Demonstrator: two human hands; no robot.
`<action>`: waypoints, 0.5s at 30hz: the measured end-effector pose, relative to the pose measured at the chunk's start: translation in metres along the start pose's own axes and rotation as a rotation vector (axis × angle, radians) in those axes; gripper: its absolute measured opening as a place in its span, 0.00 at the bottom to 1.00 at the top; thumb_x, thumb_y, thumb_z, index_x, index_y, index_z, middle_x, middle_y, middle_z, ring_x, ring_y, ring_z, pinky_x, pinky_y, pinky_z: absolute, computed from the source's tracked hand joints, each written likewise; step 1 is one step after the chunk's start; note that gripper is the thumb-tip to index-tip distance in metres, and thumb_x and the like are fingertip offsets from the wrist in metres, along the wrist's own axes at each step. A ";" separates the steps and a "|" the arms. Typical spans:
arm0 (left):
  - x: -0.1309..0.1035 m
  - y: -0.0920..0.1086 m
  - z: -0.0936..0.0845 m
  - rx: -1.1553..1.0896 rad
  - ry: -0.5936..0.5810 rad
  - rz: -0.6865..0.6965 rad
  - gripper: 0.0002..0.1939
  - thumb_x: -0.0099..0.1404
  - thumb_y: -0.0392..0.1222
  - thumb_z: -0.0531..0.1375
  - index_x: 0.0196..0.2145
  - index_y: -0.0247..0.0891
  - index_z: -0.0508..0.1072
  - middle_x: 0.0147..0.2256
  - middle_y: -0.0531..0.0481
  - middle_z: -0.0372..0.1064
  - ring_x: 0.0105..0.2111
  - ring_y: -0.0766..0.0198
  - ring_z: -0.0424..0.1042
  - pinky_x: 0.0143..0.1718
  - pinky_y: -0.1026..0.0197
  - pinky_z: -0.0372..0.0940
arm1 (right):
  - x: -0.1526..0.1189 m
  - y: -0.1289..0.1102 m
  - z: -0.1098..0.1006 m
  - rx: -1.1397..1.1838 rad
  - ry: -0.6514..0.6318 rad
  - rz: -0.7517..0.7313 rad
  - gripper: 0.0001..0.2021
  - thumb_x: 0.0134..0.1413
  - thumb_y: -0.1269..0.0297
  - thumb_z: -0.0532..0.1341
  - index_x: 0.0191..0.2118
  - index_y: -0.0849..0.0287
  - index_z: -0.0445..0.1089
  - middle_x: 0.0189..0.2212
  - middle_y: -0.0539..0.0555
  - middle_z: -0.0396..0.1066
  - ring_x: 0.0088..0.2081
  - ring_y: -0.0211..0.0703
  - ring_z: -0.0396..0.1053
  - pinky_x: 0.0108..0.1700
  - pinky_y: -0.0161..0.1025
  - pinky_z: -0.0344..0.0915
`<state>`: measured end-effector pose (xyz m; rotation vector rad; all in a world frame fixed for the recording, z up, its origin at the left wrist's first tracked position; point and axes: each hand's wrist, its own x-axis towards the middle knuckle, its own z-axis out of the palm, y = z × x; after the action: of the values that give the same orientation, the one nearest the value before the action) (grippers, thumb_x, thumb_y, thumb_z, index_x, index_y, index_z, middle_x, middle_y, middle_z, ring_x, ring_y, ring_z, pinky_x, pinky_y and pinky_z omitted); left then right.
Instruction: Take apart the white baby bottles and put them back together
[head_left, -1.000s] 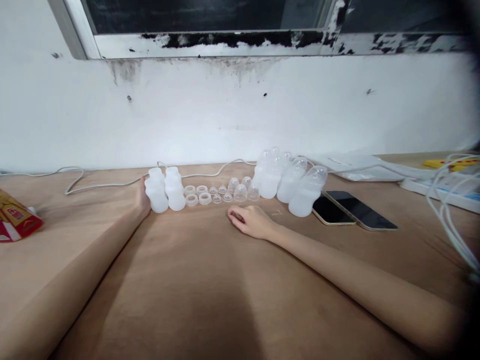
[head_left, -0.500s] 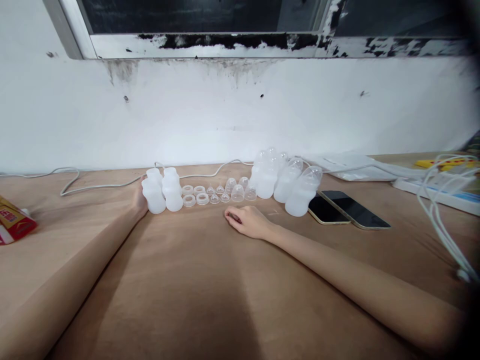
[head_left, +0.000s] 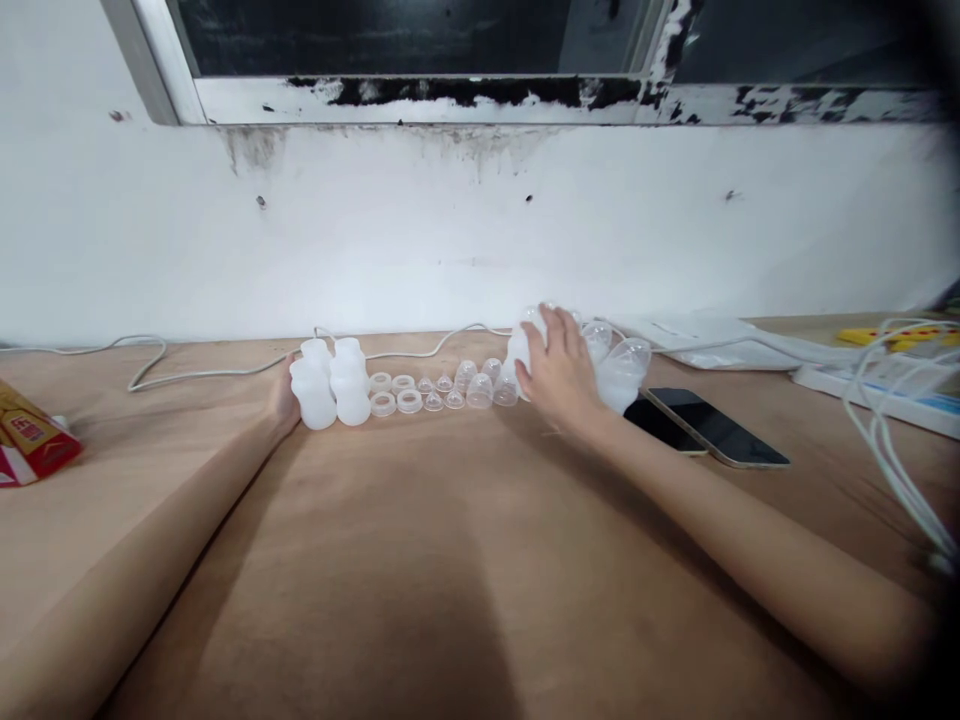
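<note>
Two pairs of frosted white baby bottles without tops [head_left: 350, 395] stand at the left. My left hand [head_left: 283, 397] lies against their left side, its fingers mostly hidden behind them. To their right are clear collar rings [head_left: 409, 401], small nipples [head_left: 454, 398] and domed caps [head_left: 479, 391], set in rows. My right hand [head_left: 564, 365] is open, fingers spread over a group of capped baby bottles [head_left: 517, 352] and covering much of them. Whether its fingertips touch a bottle, I cannot tell. One capped bottle [head_left: 624, 375] shows just right of this hand.
Two phones [head_left: 716, 425] lie overlapping right of the capped bottles. A pale cable [head_left: 150, 375] runs along the wall. At the right are a plastic bag [head_left: 705, 340], a white box [head_left: 877, 390] and hanging white cords [head_left: 881, 450]. A red and yellow carton [head_left: 34, 440] is far left.
My right hand has risen from the tabletop and moved right and away from me, over the capped bottles, its curled fingers now spread. My left hand has stayed beside the uncapped bottles.
</note>
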<state>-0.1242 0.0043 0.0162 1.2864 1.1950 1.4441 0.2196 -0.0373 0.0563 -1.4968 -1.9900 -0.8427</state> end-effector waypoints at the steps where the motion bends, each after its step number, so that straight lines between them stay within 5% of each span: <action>1: 0.000 0.000 0.000 -0.011 0.010 -0.003 0.28 0.60 0.59 0.35 0.38 0.38 0.63 0.36 0.48 0.69 0.41 0.58 0.65 0.41 0.56 0.62 | 0.004 0.008 0.001 -0.029 0.003 0.016 0.22 0.52 0.66 0.48 0.52 0.70 0.51 0.55 0.69 0.44 0.55 0.61 0.41 0.47 0.53 0.50; 5: 0.004 0.006 -0.005 -0.042 0.114 0.003 0.25 0.61 0.55 0.36 0.39 0.36 0.63 0.39 0.46 0.67 0.43 0.58 0.64 0.42 0.55 0.61 | 0.017 0.027 0.005 -0.118 -0.089 -0.012 0.18 0.52 0.65 0.50 0.47 0.70 0.58 0.50 0.70 0.52 0.50 0.61 0.50 0.44 0.53 0.52; 8: 0.011 0.020 -0.014 -0.049 0.315 0.038 0.23 0.62 0.51 0.34 0.42 0.37 0.60 0.47 0.45 0.61 0.50 0.61 0.58 0.48 0.55 0.56 | 0.024 0.026 0.000 -0.152 -0.149 0.003 0.16 0.50 0.64 0.53 0.44 0.68 0.60 0.43 0.67 0.58 0.45 0.59 0.55 0.39 0.49 0.56; 11: 0.012 0.047 -0.015 -0.088 0.537 0.157 0.22 0.61 0.48 0.36 0.45 0.36 0.58 0.52 0.46 0.56 0.53 0.66 0.53 0.53 0.55 0.48 | 0.028 0.021 -0.013 -0.108 -0.221 0.067 0.17 0.47 0.63 0.56 0.43 0.66 0.61 0.40 0.64 0.58 0.39 0.54 0.60 0.32 0.42 0.59; 15: -0.010 0.092 0.008 -0.108 0.556 0.398 0.22 0.60 0.46 0.39 0.48 0.35 0.58 0.52 0.47 0.55 0.52 0.68 0.55 0.53 0.58 0.50 | 0.028 0.014 -0.044 -0.006 -0.289 0.131 0.13 0.47 0.63 0.57 0.39 0.64 0.64 0.39 0.61 0.58 0.32 0.44 0.62 0.30 0.40 0.59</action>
<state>-0.1147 -0.0224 0.1046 1.1207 1.2224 2.2299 0.2270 -0.0488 0.1089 -1.8171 -2.0605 -0.6063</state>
